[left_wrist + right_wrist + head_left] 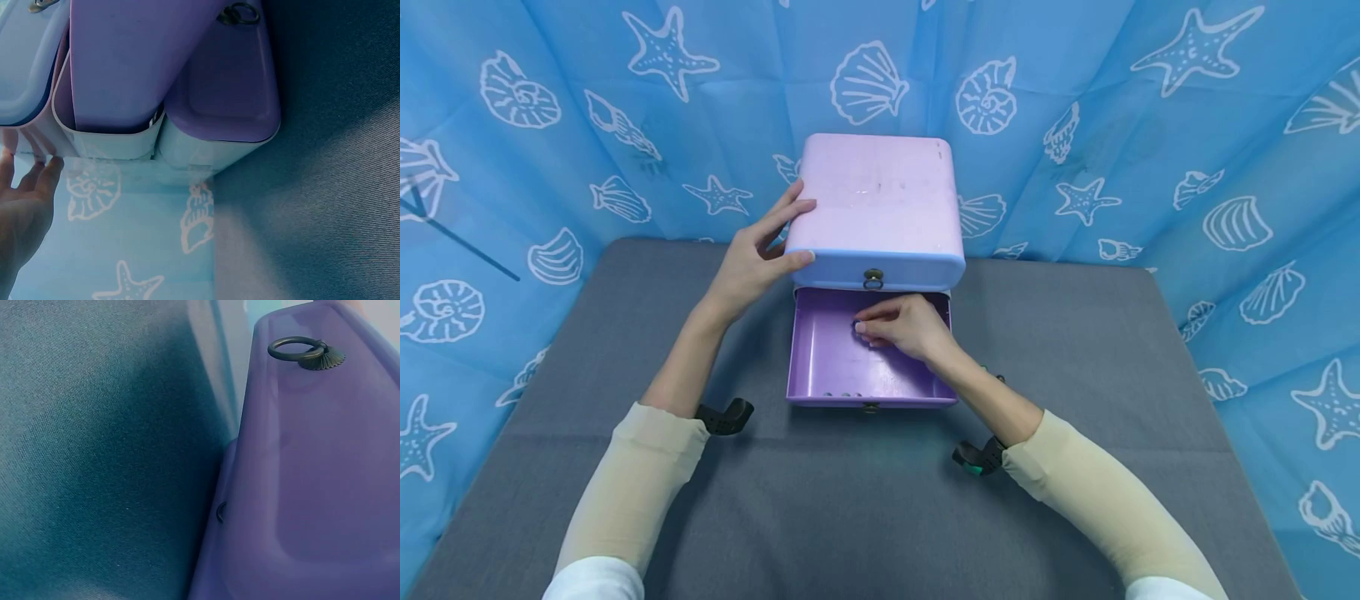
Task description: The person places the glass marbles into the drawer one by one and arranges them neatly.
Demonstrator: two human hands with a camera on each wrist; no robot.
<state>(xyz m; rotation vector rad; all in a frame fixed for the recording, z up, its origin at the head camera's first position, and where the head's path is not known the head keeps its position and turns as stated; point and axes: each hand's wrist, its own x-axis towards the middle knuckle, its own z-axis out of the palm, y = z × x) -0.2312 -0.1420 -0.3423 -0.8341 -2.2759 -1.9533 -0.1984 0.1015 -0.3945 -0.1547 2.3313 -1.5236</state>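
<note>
So, the right hand (906, 325) is down inside the open purple drawer (820, 354), right around the middle of the head view, thumb and fingers pinched together on a small dark object (857, 327). It's mostly covered by the fingertips, so I can't tell what it is exactly.

The left hand (752, 258) is left of centre, fingers fairly straight and spread wide, resting against the side of the pink-topped cabinet (880, 192), with the thumb touching by the left end of the blue drawer (831, 273). That blue one is closed, and it has a dark metal ring pull (873, 279) in the middle of its front.

A few little greenish bits (846, 394) show along the front edge inside the open drawer, low in the centre of the frame. Way too tiny to make out.

In the left wrist view there's also a closed bottom drawer (228, 81), upper centre, just below the open one. The right wrist view mostly gets the open drawer's front, with its ring handle (322, 356) at upper right.

Everything sits on a grey worktop (880, 517), with a blue seashell curtain (737, 50) across the top of the head view.
</note>
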